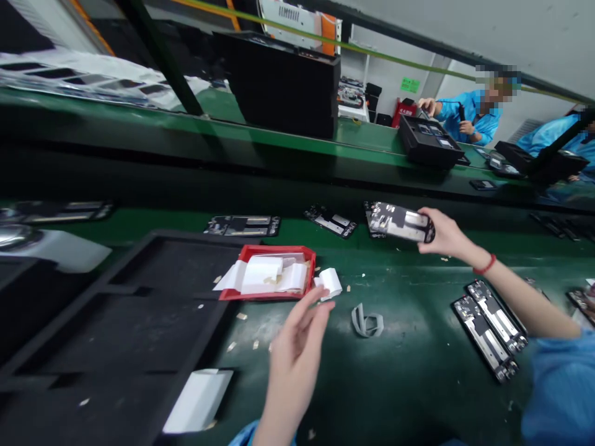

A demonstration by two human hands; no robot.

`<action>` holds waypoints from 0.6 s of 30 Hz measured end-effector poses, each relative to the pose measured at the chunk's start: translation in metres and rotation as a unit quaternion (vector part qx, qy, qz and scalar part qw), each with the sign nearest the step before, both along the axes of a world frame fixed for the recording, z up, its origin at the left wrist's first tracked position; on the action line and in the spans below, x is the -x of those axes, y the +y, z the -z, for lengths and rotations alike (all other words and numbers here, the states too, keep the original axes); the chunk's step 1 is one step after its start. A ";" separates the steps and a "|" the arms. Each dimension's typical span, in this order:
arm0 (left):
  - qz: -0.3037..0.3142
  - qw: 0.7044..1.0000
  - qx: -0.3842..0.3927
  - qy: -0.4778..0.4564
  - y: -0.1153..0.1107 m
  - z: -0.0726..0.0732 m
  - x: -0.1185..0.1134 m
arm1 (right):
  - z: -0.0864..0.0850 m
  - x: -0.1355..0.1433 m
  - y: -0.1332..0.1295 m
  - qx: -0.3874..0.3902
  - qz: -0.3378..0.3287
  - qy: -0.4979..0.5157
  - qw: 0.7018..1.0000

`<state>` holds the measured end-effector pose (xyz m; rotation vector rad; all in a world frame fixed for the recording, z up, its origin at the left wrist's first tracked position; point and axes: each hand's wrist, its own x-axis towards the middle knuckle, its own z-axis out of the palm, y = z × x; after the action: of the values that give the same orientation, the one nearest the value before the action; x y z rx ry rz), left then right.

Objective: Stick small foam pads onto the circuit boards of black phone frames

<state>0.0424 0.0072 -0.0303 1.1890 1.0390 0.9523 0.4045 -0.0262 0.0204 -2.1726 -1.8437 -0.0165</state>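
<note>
My right hand grips a phone frame by its right end, raised over another phone frame at the back of the green bench. My left hand is above the bench with thumb and fingers apart, holding nothing I can see. Just beyond its fingertips lies a folded white paper, beside a red tray that holds white paper strips. A grey band lies on the bench between my hands. Two phone frames rest side by side under my right forearm.
A black foam tray fills the left side, with a white piece at its edge. More phone frames line the back. Beyond a raised ledge, a person in blue works near a black box.
</note>
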 end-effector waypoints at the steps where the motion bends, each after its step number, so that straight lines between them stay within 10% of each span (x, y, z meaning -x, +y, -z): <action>1: 0.003 1.000 0.008 -0.024 -0.004 -0.001 -0.006 | 0.006 0.028 -0.008 -0.009 -0.013 0.029 0.999; 7: -0.036 0.997 -0.012 -0.073 -0.013 -0.018 -0.004 | 0.026 0.167 -0.040 -0.009 -0.131 0.229 0.965; 18: -0.089 0.967 -0.233 0.059 -0.024 -0.038 0.011 | -0.013 0.226 0.012 -0.207 -0.209 0.401 0.868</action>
<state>0.0314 -0.0164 0.0077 1.5728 1.0604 1.3288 0.1784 -0.0145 0.0331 -1.1727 -1.5533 0.4647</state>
